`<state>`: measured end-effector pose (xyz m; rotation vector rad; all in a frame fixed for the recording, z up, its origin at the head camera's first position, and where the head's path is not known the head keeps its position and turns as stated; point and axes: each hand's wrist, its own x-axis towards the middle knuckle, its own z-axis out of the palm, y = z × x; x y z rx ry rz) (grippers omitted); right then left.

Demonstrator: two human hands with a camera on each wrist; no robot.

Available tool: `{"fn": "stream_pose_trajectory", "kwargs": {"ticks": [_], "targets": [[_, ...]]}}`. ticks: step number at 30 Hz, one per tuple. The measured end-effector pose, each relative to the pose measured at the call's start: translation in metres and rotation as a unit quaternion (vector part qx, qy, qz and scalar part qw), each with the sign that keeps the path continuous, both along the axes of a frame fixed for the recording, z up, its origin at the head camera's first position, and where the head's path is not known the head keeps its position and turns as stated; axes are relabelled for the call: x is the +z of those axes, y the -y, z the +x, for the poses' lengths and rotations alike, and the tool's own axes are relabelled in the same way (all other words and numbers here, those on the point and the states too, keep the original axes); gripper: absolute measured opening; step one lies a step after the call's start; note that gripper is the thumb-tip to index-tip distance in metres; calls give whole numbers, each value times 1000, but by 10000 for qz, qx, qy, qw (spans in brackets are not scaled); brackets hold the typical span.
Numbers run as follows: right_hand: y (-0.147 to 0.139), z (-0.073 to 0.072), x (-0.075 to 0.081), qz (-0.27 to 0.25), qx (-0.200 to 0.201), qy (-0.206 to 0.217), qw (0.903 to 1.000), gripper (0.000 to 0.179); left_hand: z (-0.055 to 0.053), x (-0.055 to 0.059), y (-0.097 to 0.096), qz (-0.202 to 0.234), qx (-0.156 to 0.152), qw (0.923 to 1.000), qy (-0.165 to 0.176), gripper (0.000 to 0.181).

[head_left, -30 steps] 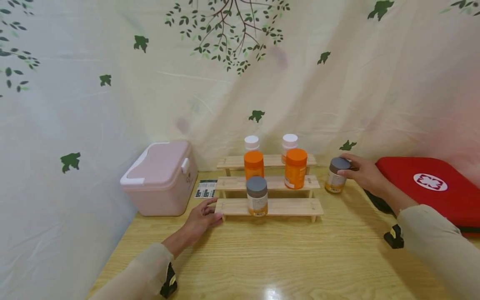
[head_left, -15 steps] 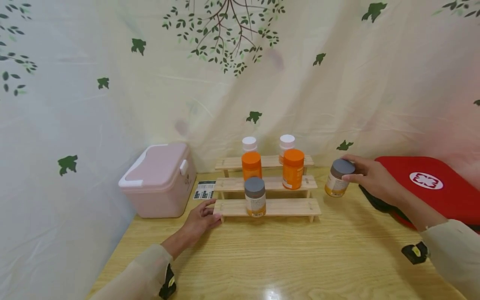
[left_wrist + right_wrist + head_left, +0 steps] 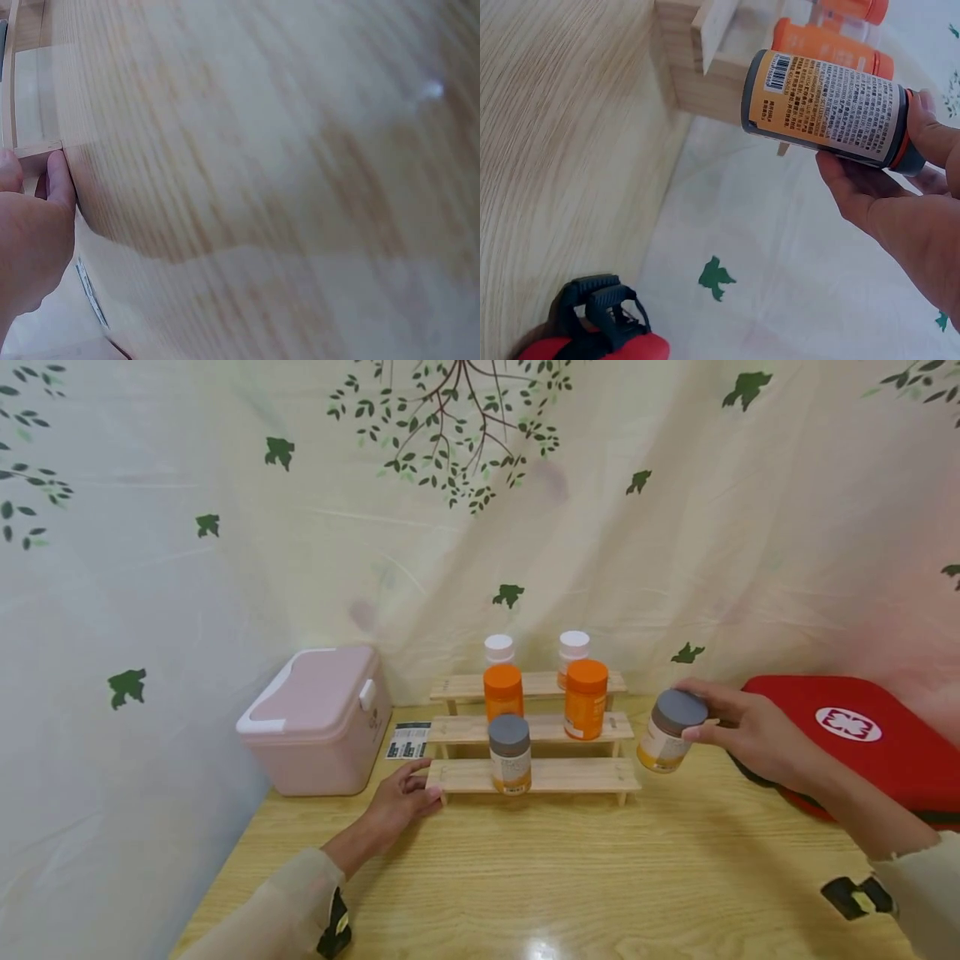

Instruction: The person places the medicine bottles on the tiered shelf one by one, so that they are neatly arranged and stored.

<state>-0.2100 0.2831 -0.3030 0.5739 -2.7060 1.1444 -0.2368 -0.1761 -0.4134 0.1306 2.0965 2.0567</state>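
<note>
My right hand [image 3: 757,739] grips a small supplement jar [image 3: 666,742] by its grey lid. The jar hangs tilted just right of a three-step wooden display rack [image 3: 577,774]; its orange and white label, with barcode and fine print, faces the right wrist view. At the rack's lower left corner, the thumb and fingers of my left hand [image 3: 397,799] pinch the end of the front step, as the left wrist view also shows. A matching grey-lidded jar [image 3: 512,768] stands on that step. Two orange bottles [image 3: 586,703] occupy the middle step, with two white-capped bottles [image 3: 574,647] behind, partly hidden.
Left of the rack is a pink lidded box [image 3: 315,727], and a printed card [image 3: 408,740] lies between them. A red first-aid case [image 3: 862,752] rests at the right, beside my right forearm. A leaf-patterned cloth [image 3: 420,552] hangs behind the wooden table [image 3: 525,877].
My right hand has raised the jar from the tabletop and brought it nearer, tilting it. The left hand keeps its hold on the rack. The head view has shifted slightly.
</note>
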Motion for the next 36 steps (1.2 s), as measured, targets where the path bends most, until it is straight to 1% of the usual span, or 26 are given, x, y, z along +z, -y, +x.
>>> {"fn": "stream_pose_trajectory", "kwargs": {"ticks": [5,9,15,18,21,25,27,36], "targets": [[12,4,3,-16,187,-35,9998,59,1,-1,1,-3,-13,10000,15,59],[22,2,2,-200,365,29,9991,58,0,0,1,5,-24,10000,18,59],[42,0,-5,-405,397,400,9976,60,0,1,2,-35,-22,10000,15,58],[51,-3,-9,-520,515,526,9959,59,0,1,2,-47,-25,10000,5,58],[59,-7,-12,-634,665,503,9945,56,0,0,1,-49,-16,10000,-7,58],[68,-13,-15,-728,854,367,9930,51,0,-1,1,-60,3,10000,-15,58],[71,-15,-17,-736,882,347,9928,50,0,-1,2,-64,4,10000,-16,58],[79,-22,-23,-741,759,637,9923,55,-1,0,1,-32,-35,10000,-19,58]]}}
